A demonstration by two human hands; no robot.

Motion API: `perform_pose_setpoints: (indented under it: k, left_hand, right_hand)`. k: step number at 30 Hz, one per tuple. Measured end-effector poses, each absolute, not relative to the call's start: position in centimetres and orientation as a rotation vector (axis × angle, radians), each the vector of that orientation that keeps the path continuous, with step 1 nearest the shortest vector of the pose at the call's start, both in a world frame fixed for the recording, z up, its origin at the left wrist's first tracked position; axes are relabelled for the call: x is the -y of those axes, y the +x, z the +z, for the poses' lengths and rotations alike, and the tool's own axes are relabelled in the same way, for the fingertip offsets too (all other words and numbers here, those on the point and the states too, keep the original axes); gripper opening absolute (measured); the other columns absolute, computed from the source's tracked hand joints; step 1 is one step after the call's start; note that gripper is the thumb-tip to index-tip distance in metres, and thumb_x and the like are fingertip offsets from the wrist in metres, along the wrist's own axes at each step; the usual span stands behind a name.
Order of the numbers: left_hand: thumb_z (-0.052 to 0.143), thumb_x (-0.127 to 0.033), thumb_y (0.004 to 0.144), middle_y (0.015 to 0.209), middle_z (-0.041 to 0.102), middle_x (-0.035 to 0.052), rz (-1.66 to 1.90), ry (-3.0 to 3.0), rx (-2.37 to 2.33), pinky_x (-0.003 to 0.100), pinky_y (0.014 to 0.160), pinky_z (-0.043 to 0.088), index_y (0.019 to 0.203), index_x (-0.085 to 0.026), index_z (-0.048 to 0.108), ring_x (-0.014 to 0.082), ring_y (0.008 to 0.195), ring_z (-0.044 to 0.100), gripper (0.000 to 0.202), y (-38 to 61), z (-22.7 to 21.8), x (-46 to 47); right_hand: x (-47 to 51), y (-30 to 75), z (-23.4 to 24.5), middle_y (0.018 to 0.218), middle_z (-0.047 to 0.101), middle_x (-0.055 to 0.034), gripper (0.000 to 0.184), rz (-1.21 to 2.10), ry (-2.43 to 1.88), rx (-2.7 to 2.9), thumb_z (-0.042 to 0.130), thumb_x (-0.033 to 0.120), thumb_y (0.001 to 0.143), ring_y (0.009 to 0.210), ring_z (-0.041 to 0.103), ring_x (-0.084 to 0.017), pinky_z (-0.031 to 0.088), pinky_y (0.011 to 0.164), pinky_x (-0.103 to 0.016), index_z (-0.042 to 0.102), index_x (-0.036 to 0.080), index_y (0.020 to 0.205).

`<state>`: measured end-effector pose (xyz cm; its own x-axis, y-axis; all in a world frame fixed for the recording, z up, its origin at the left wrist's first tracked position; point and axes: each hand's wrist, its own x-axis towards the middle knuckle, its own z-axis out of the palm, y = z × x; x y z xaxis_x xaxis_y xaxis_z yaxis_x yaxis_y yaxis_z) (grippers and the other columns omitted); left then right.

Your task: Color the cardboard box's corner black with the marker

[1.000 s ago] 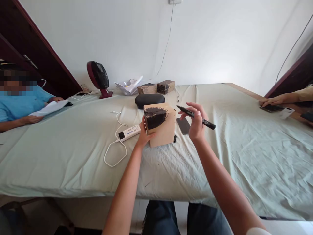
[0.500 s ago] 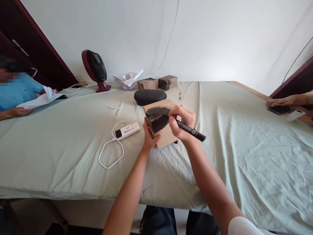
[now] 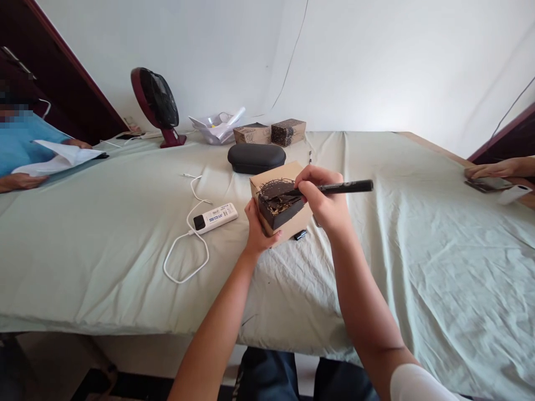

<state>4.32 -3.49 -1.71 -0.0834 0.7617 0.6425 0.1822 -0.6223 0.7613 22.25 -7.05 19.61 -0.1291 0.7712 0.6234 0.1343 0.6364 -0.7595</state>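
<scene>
A tan cardboard box (image 3: 296, 224) stands tilted in front of me, with a large patch of black ink and scribbled loops across its top and near side. My left hand (image 3: 259, 229) grips the box at its left and lower edge, thumb on the near face. In my right hand (image 3: 324, 195) is a black marker (image 3: 351, 187), held like a pen and nearly level. Its tip points left at the inked patch; whether it touches cannot be made out. A black marker cap (image 3: 300, 235) lies on the cloth by the box's right lower corner.
Behind the box sits a black zip case (image 3: 256, 158). A white power bank (image 3: 215, 218) with a looped cable lies left. Farther back are a fan (image 3: 156, 106), a clear plastic basket (image 3: 217, 129) and two scribbled boxes (image 3: 288, 131). Other people's hands (image 3: 501, 168) show at both sides.
The box has been turned and tipped, showing more of its inked corner. My right hand has shifted slightly right and up, and the marker has swung from slanting downward to nearly level.
</scene>
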Motion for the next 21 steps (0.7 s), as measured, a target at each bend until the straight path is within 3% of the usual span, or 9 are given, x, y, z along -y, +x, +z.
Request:
perform_pose_setpoints:
  k: [11, 21]
  left_hand:
    - [0.086, -0.071, 0.076, 0.166, 0.020, 0.0183, 1.792, 1.864, -0.948, 0.062, 0.133, 0.028, 0.172, -0.034, 0.007, 0.0436, 0.161, 0.027, 0.130, 4.37, -1.70, 3.61]
    - [0.088, -0.067, 0.074, 0.161, 0.021, 0.0161, 1.833, 1.957, -0.992, 0.065, 0.131, 0.030, 0.172, -0.037, 0.008, 0.0438, 0.157, 0.030, 0.130, 4.61, -1.74, 3.96]
  right_hand:
    - [5.96, 21.77, 18.85, 0.057, 0.052, 0.0037, 0.014, 0.719, -0.805, 1.688, 0.059, 0.020, 0.078, 0.055, 0.044, -0.012, 0.031, 0.053, -0.030, 0.060, 0.021, 0.064]
    - [6.79, 21.68, 19.39, 0.060, 0.056, 0.0029, 0.013, 0.742, -0.786, 1.741, 0.058, 0.022, 0.078, 0.058, 0.047, -0.012, 0.034, 0.055, -0.029, 0.059, 0.022, 0.065]
